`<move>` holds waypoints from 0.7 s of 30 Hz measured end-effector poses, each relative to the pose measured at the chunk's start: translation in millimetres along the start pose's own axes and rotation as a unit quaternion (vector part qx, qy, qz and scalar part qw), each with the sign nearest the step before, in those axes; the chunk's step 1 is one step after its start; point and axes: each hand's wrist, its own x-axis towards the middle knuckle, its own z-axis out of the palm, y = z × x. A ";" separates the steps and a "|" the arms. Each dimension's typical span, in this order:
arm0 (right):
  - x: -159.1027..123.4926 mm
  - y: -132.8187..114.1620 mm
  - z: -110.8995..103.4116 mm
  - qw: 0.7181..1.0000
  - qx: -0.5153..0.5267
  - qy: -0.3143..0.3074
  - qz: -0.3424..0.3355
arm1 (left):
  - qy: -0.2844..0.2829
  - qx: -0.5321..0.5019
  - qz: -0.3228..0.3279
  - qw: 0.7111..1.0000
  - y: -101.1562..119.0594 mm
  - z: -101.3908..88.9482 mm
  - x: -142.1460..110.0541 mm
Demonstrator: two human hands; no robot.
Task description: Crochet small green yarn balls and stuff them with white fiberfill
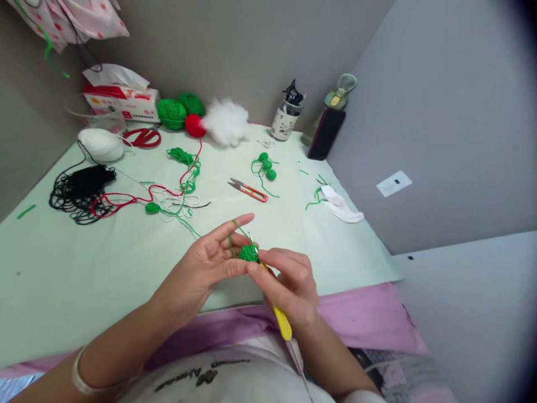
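Observation:
My left hand (212, 252) pinches a small green crocheted ball (248, 253) between thumb and fingers. Green yarn (240, 228) runs over its raised index finger and around the other fingers. In my right hand (291, 280) is a crochet hook (282, 322) with a yellow handle, held like a pen. The hook's metal tip is at the ball, pointing up and away from me. Its other metal end hangs down toward my shirt. From the left hand the yarn trails to a small green yarn bundle (152, 208) on the table.
Orange thread snips (248, 190) and several green crocheted balls (267, 165) lie ahead. Leftward are tangled black yarn (84, 190), white yarn (100, 145) and red scissors (142, 138). White stuffing (226, 122), a pen jar (285, 120) and a phone (327, 134) stand along the back.

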 end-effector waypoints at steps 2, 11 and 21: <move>1.1 0.5 3.0 0.998 0.050 0.021 0.020 | -0.025 -0.059 -0.049 0.997 -1.8 -0.8 0.3; 10.8 3.0 4.2 0.933 0.284 0.073 0.208 | -0.013 -0.044 -0.040 0.998 4.0 -5.3 1.8; 21.7 11.1 -7.7 0.844 0.403 0.078 0.346 | -0.013 0.057 -0.006 0.998 14.3 -13.5 1.9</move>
